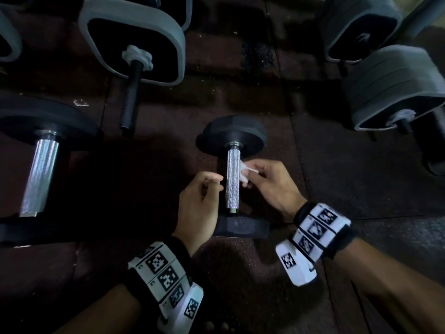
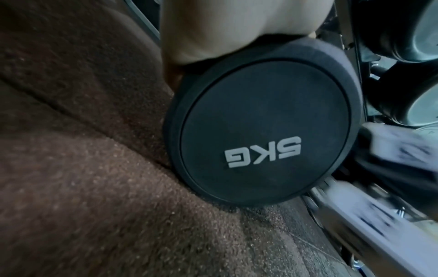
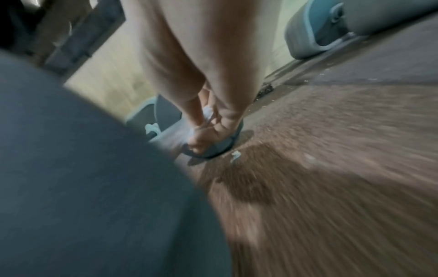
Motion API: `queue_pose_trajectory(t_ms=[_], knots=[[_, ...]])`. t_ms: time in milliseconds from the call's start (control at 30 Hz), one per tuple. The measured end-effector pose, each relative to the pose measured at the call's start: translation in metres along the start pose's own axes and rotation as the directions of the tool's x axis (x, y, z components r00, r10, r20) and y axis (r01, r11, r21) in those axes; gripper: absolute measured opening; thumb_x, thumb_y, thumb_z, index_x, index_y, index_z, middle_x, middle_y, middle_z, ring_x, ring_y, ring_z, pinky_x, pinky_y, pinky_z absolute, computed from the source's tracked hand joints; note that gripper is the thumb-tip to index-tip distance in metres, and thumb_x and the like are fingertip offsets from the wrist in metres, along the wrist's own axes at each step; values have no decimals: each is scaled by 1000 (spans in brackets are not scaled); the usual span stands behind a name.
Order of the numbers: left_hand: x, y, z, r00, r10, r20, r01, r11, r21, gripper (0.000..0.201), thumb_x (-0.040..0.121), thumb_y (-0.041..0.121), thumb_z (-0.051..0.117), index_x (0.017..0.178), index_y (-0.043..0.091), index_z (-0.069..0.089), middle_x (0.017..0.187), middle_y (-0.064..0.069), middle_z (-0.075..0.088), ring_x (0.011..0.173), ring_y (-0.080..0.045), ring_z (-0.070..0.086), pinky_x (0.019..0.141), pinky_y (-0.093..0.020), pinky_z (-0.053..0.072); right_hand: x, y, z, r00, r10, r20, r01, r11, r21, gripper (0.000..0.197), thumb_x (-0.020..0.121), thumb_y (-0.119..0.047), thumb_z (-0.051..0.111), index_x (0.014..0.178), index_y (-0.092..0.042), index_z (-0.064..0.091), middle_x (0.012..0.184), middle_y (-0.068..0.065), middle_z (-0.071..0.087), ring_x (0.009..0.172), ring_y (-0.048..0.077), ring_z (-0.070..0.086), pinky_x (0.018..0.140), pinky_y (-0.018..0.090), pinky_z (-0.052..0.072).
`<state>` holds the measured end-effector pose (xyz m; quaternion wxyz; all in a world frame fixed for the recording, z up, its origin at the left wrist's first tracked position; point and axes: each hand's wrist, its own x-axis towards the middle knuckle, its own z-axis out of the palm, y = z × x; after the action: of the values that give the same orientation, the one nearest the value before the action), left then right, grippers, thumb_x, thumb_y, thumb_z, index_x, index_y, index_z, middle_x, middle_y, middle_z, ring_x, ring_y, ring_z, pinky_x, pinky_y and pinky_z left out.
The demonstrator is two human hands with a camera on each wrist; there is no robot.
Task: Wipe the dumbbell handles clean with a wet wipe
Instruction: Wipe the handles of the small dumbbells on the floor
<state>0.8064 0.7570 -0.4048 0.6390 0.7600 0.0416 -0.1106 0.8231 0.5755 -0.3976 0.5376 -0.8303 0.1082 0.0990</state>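
On the floor: a small black dumbbell (image 1: pixel 232 174) lies on dark rubber floor (image 1: pixel 337 184) mats, its knurled metal handle (image 1: pixel 232 182) running away from the person, between the two hands.
Right hand: the right hand (image 1: pixel 269 186) pinches a crumpled white wet wipe (image 1: pixel 248 173) against the right side of the handle, near its far half.
Left hand: the left hand (image 1: pixel 199 203) sits just left of the handle, fingers curled, fingertips at the metal; whether they actually grip it I cannot tell.
Head view only: the whole layout, both wrist bands with printed markers, and the wipe meeting the handle.
Left wrist view only: the dumbbell's near end cap (image 2: pixel 265 135), round and black, marked "5KG" upside down, with the heel of the hand above it.
Right wrist view only: blurred; fingers closed around the white wipe, and a white scrap (image 3: pixel 235 155) on the floor.
Count, hands: two.
Count, wipes: one.
Count, dumbbells in the head view: the small one, a larger chrome-handled dumbbell (image 1: pixel 41 174) at left, and several grey-plated adjustable dumbbells (image 1: pixel 134 44) across the top, some cut off, so the exact number is unclear.
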Motion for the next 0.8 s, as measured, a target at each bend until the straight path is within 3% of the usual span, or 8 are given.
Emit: queue_pose_trajectory(t_ms=[200,367,567,700,800], knots=[[2,-3,1,1000,13,9,-13,1000,-4,20,85,29,47,86,32,66,80,20,69,82,1,66,76,-16,47,10,-1,7,998,-58,-37,54,993,-101,18,101,-10,57,94,-14,73,76,-7,69,73,5,64,77,25,52],[1,-3,0,1000,13,-8,-13,1000,9,22,85,29,46,87,29,68,80,18,70,82,0,66,81,-28,52,-27,4,2,998,-42,45,44,998,-55,22,99,0,56,101,-13,72,73,-14,70,67,2,61,68,17,49],[3,-3,1,1000,8,4,-8,1000,18,21,85,30,46,86,32,66,80,18,70,82,-1,66,82,-35,54,-15,1,10,999,-40,2,40,997,-70,19,100,-8,59,91,-16,74,76,-14,71,80,2,66,85,27,51],[2,-4,1,1000,11,-3,-11,1000,6,22,83,29,45,87,29,67,80,17,70,82,-2,66,82,-31,52,-46,6,0,993,18,116,-21,999,29,15,96,-2,62,103,-7,75,87,-12,76,81,-2,66,77,15,48],[3,-6,2,1000,25,-1,-25,1000,3,21,85,28,46,88,29,67,80,16,70,82,-3,66,81,-32,52,-39,0,3,998,32,53,-35,998,52,15,96,-2,63,103,-8,75,95,-4,77,86,-1,68,77,12,48]])
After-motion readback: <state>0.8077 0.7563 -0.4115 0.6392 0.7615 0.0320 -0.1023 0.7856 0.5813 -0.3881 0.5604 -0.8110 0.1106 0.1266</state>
